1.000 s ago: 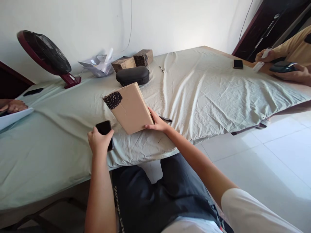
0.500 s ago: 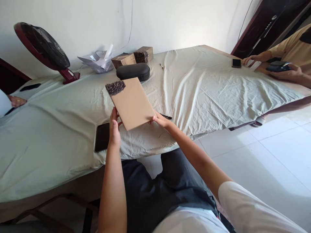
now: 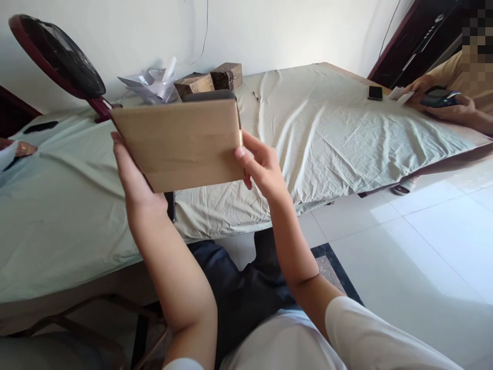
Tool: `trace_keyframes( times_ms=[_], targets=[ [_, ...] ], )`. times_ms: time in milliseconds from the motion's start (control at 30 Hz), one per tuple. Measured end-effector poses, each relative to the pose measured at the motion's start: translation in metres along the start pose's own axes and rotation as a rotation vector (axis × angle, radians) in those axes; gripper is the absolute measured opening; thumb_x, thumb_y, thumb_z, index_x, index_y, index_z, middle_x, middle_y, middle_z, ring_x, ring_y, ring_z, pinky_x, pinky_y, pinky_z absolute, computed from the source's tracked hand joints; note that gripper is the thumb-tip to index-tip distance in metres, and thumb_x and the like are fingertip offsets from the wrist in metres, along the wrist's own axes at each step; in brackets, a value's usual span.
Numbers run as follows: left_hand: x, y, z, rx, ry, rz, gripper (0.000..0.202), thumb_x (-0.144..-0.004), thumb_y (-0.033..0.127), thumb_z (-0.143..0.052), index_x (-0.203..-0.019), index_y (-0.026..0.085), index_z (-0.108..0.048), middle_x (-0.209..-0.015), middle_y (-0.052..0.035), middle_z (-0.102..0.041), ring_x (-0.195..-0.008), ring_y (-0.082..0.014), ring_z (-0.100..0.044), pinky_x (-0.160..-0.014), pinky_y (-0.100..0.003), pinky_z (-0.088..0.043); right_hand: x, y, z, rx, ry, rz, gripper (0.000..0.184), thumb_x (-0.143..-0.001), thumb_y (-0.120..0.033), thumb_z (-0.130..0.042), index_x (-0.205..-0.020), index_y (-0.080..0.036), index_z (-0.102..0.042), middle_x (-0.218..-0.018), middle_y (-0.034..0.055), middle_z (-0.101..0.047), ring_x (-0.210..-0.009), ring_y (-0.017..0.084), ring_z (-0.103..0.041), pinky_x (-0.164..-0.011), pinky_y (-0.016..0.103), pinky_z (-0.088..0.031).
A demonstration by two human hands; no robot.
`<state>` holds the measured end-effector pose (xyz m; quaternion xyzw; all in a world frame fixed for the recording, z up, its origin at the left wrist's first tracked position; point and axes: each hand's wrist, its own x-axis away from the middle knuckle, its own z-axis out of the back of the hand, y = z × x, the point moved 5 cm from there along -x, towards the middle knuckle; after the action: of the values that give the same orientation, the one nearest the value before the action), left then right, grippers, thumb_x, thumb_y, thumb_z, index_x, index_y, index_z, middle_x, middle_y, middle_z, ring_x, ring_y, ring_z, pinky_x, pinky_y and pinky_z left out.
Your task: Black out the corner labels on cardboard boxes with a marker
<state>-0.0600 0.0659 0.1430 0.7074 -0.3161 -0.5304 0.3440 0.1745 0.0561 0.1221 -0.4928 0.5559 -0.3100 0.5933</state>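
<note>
A flat tan cardboard box, thin and rectangular, is held up above the cloth-covered table, its plain face tilted towards me. My left hand supports its left side, palm along the edge, with most fingers hidden behind it. My right hand pinches the right edge, thumb on the near face and fingers bent around behind. Beneath the box's lower left corner, part of a black tablet-like slab shows on the cloth. Just behind the box's top edge, a black hard case is mostly covered.
By the wall stand a dark red fan, a clear plastic container with papers, and brown boxes with black patches. A phone lies far right, near a person's hands holding a dark device. Another person's hand rests at left.
The box has come up and nearer, turning so that its long side runs across; its black-patterned corner is out of sight. Both hands have risen with it, the left moving outward.
</note>
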Motion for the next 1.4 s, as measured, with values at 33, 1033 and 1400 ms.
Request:
trace_keyframes(
  times_ms=[33, 1033, 1400],
  targets=[
    [0.005, 0.002, -0.002, -0.006, -0.026, 0.013, 0.101, -0.087, 0.101, -0.057, -0.138, 0.015, -0.069, -0.158, -0.012, -0.066, -0.162, -0.0345, -0.048, -0.135, -0.046, -0.043, 0.003, -0.005, 0.003, 0.01, 0.052, 0.014, 0.074, -0.102, -0.077, -0.064, -0.152, -0.022, -0.067, -0.069, -0.0064, -0.055, -0.049, 0.011, -0.051, -0.049, 0.024, -0.042],
    [0.123, -0.116, -0.008, 0.2, 0.061, 0.669, 0.064, -0.097, 0.083, -0.054, -0.132, 0.032, -0.07, -0.145, -0.0119, -0.074, -0.136, -0.0407, -0.071, -0.106, -0.068, -0.064, 0.043, 0.034, 0.001, 0.489, -0.001, 0.346, 0.065, -0.099, -0.074, -0.072, -0.152, -0.036, -0.068, -0.185, 0.0059, -0.032, -0.173, 0.04, -0.036, -0.137, 0.063, -0.042],
    [0.129, -0.127, -0.009, 0.312, 0.026, 0.668, 0.067, -0.09, 0.08, -0.065, -0.128, 0.026, -0.076, -0.156, -0.0151, -0.071, -0.145, -0.0439, -0.067, -0.111, -0.066, -0.063, 0.067, -0.004, -0.01, 0.574, 0.024, 0.168, 0.068, -0.091, -0.07, -0.086, -0.142, -0.03, -0.065, -0.155, 0.0157, -0.058, -0.16, 0.044, -0.05, -0.131, 0.067, -0.047]
  ],
)
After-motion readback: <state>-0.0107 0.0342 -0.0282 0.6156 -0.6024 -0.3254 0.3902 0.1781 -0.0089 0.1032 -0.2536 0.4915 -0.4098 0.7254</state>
